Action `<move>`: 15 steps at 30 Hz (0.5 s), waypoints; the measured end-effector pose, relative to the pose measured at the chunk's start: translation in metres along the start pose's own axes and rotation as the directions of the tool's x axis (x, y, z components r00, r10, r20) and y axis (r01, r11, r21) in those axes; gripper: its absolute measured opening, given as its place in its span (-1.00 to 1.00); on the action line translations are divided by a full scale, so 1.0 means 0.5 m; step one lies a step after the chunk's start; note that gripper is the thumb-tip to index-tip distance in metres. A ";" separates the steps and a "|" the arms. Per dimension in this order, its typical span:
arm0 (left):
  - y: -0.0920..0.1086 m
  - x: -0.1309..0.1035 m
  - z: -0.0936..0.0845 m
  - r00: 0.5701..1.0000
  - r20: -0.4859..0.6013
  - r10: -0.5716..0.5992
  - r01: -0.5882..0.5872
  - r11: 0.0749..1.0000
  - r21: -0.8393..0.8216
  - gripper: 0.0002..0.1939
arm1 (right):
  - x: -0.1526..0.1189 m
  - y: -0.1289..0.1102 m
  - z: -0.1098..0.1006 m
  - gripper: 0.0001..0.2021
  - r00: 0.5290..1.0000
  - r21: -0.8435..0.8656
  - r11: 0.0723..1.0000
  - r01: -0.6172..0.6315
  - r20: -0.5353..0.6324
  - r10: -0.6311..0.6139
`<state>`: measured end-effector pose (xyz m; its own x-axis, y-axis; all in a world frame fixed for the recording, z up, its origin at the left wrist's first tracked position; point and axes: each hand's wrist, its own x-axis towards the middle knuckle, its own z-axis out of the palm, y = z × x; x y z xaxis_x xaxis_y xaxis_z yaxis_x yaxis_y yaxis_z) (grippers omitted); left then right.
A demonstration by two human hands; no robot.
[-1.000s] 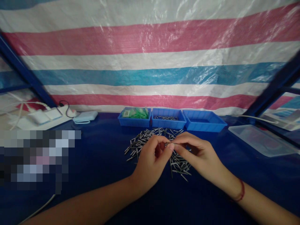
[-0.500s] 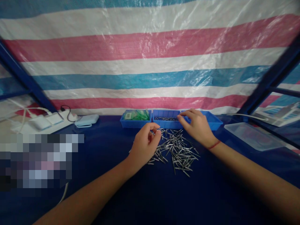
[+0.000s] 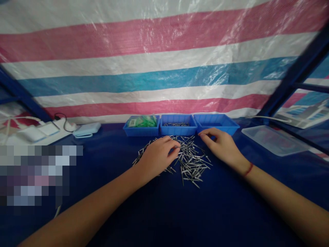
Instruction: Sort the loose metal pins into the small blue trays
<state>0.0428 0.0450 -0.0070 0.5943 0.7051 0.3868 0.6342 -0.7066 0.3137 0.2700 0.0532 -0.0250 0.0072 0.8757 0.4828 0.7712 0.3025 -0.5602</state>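
One broad plastic sheet (image 3: 154,79), striped in red, blue and white, fills the background. Below it spreads the dark blue counter (image 3: 164,216), with a left post (image 3: 25,99) and a right post (image 3: 288,79), both blue, slanting up at its sides. A white power strip (image 3: 51,136) with plugs in it lies at the far left, and a shallow clear plastic tray (image 3: 275,140) (it may be a lid) lies toward the right. Along the back stand the left bin (image 3: 141,131), the middle bin (image 3: 178,130) and the right bin (image 3: 213,120), all blue and side by side. In front of them a loose pile of metal pins (image 3: 191,161) covers the counter. The left hand (image 3: 156,154) bends over the pile's left part, thumb and forefinger tips close together; whether they pinch a pin cannot be told. The right hand (image 3: 223,145) is by the pile's back right edge, just before the right bin, its fingers curved; whether their tips meet or hold anything is unclear. A light blue case (image 3: 87,129) lies beside the power strip, green packets (image 3: 146,120) fill the left bin, a red cord (image 3: 248,169) circles the right wrist, and more pins lie in the middle bin.
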 end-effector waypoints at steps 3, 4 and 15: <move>0.013 0.036 0.001 0.990 0.114 0.077 -0.088 0.991 0.096 -0.75 | 0.000 -0.002 -0.002 -0.80 1.000 0.015 1.000 -0.002 0.021 0.002; 0.016 0.050 0.003 0.985 0.143 0.098 -0.116 0.985 0.125 -0.73 | 0.000 -0.002 -0.002 -0.80 1.000 0.020 1.000 -0.003 0.025 0.002; 0.009 0.122 0.037 0.953 0.280 0.114 -0.162 0.975 0.153 -0.77 | -0.001 -0.004 -0.002 -0.83 0.999 0.067 0.997 0.024 0.040 -0.027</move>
<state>0.0910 0.0859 0.0021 0.7774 0.6079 0.1618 0.5979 -0.7940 0.1104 0.2693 0.0518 -0.0235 -0.0394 0.8816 0.4704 0.7266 0.3484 -0.5922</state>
